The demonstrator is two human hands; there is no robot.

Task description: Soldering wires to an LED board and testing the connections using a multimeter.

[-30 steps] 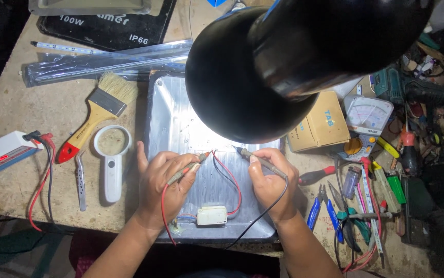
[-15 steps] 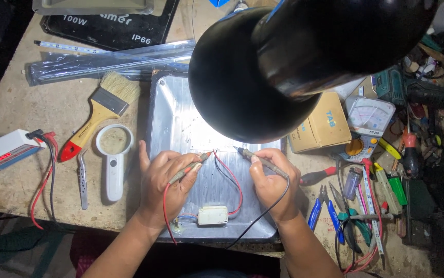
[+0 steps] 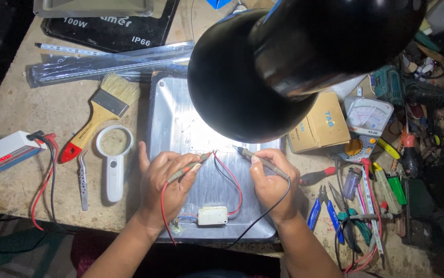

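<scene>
Little has changed over the last second: we keep both probes pinched on the metal tray [image 3: 165, 110], the tips drawn only slightly nearer each other under the lamp [image 3: 253, 77]. We read that as contact held steady, not a new move.

Far left, a white oblong meter box [image 3: 3, 151] with a red display strip lies at the table [image 3: 36, 110] edge, its red and black leads trailing down. Above it, a long clear plastic sleeve [image 3: 103, 67] lies across the table, and a black printed carton [image 3: 108, 25] sits behind.

Our left hand [image 3: 163, 180] has its fingers closed around the red-lead probe [image 3: 191, 167], tip pointing up and right. A small white module [image 3: 212, 215] rests on the tray below, between the wrists. Our right hand [image 3: 271, 183] has its fingers closed around the black-lead probe [image 3: 260, 160], tip pointing up and left.

Right of the lamp, a tan cardboard box [image 3: 321, 123] with blue lettering lies flat, an analogue multimeter [image 3: 366, 126] just beside it.
</scene>
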